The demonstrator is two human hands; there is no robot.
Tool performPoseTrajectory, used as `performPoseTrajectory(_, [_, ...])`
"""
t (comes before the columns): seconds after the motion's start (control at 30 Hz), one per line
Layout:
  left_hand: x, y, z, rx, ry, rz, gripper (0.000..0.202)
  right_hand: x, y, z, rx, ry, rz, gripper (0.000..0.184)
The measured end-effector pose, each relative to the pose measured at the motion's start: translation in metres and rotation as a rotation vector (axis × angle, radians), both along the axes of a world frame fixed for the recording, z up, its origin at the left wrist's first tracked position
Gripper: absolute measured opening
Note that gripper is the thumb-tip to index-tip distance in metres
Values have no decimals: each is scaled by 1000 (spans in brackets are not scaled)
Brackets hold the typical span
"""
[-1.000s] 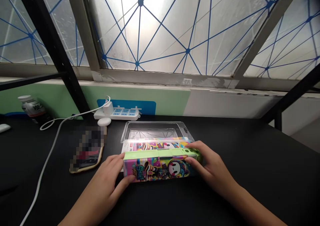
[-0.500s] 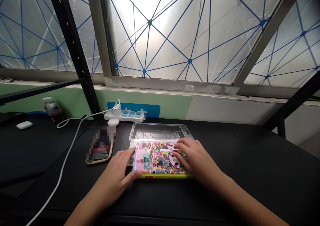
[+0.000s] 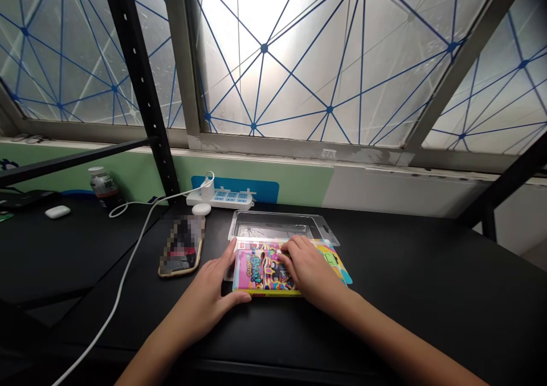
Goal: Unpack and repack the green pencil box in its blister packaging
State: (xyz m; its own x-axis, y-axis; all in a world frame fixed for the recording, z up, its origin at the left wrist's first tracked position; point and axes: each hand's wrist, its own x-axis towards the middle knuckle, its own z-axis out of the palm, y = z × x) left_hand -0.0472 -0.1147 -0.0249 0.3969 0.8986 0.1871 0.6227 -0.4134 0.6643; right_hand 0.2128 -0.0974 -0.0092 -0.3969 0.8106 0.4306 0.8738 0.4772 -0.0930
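Note:
A flat, colourful cartoon-printed case (image 3: 250,273) with a yellow lower edge lies on the black desk. My left hand (image 3: 209,288) grips its left end, thumb at the near corner and fingers reaching toward the far corner. Over its right half lies my right hand (image 3: 310,269), palm down, fingers slightly bent on the top face, hiding much of the print. Behind and partly beneath the case is a printed card (image 3: 335,261), showing yellow and blue at the right. A clear plastic blister shell (image 3: 273,226) sits just beyond it.
To the left lies a phone (image 3: 182,246) in a tan-edged case. Farther back are a white power strip (image 3: 220,198), a small white round-edged object (image 3: 201,209), a bottle (image 3: 103,187) and another white case (image 3: 57,211). A white cable (image 3: 122,289) crosses the left side; black shelf posts (image 3: 141,78) stand behind.
My right hand has slid left across the case, now covering the cartoon face and uncovering more of the card at right. My left hand keeps its place at the left end. The view has shifted slightly.

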Motion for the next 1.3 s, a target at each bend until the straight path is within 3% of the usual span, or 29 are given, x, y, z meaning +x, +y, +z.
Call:
performPoseTrajectory(0.23, [2,4,4,34,5,-48,69,0,0,9,197,109,17,17])
performPoseTrajectory(0.33, [-2,2,5,20,-33,-96,49,4,-12,19,325,141,125,13])
performPoseTrajectory(0.47, [-6,0,7,-41,-74,7,56,22,-41,30,393,62,340,19])
performPoseTrajectory(0.57, [-5,1,9,-51,-11,17,58,43,-64,26,300,-4,444,32])
performPoseTrajectory(0.67, [-4,2,10,-23,74,2,68,69,-78,13,158,13,458,49])
performPoseTrajectory(0.73, [-4,2,9,-9,106,-2,74,87,-81,3,53,35,388,62])
performPoseTrajectory(0.87, [-5,1,5,22,117,-19,71,118,-73,-8,-180,60,116,92])
performPoseTrajectory(0.97, [-4,1,2,61,113,-31,65,128,-65,-11,-327,122,44,110])
performPoseTrajectory(1.03, [-3,1,2,76,109,-27,59,128,-62,-11,-361,175,44,102])
performPoseTrajectory(1.2, [-7,1,2,9,39,15,56,120,-63,-9,-358,372,27,32])
performPoseTrajectory(1.3, [-11,0,2,-20,-39,20,59,119,-63,-5,-385,483,-47,27])
